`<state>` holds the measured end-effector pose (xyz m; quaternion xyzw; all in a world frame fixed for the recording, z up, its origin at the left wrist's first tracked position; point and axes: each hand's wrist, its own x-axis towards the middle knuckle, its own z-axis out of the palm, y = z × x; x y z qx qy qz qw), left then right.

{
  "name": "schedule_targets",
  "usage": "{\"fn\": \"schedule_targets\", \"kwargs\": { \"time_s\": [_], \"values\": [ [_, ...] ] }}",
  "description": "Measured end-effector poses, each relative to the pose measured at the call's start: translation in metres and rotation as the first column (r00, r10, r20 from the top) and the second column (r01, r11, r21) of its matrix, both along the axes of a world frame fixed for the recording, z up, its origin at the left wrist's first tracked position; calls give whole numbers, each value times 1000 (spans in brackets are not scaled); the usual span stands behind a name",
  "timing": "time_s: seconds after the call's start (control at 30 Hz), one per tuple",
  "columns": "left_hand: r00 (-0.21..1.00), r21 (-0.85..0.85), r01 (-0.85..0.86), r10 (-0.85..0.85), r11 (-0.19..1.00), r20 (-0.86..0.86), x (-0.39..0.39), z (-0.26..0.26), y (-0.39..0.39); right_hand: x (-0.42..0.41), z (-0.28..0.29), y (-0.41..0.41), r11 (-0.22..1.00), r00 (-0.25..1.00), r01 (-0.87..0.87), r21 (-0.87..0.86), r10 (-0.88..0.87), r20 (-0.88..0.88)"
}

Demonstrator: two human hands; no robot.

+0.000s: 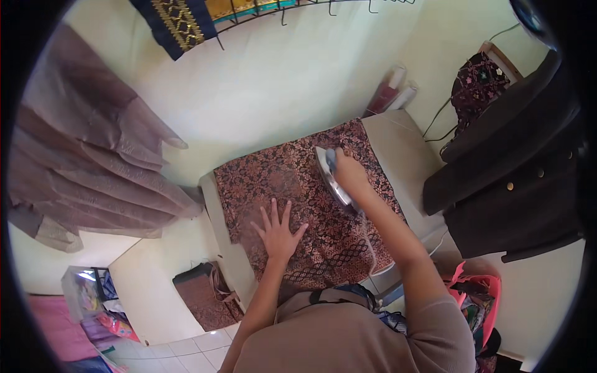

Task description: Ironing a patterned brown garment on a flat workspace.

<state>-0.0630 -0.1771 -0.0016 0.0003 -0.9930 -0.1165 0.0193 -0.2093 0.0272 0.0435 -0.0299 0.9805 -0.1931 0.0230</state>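
Note:
A black and copper floral-patterned cloth (322,238) is spread over a padded beige ironing table (392,140) and hangs over its near edge. My right hand (350,175) grips the grey handle of a clothes iron (332,182), whose metal body rests on the right part of the cloth with its tip pointing away from me. A pale cord (371,247) trails from the iron's heel towards me. My left hand (280,231) lies flat on the cloth's left part, fingers spread, holding nothing.
A sheer mauve garment (107,154) hangs at left, a dark buttoned garment (513,186) at right. Folded patterned cloth (210,298) lies on the cream surface (154,279) at left. Two rolls (387,93) stand behind the table. A pink bag (492,298) holds fabrics at lower right.

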Motion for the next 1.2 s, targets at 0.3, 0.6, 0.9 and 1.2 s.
{"fn": "schedule_targets", "kwargs": {
  "time_s": [0.3,0.6,0.9,1.2],
  "values": [
    [999,-31,14,-12,999,49,-3,3,2,-15,22,31,987,987,155,29,-153,-57],
    [998,-32,1,1,999,60,-2,6,0,15,25,51,975,974,223,-10,-224,-34],
    [999,-52,30,-29,998,22,-2,2,3,-65,4,71,944,920,307,-124,-328,-216],
    [994,-39,-18,23,999,109,-3,10,5,35,9,108,951,954,299,74,-300,9]
  ]
}}
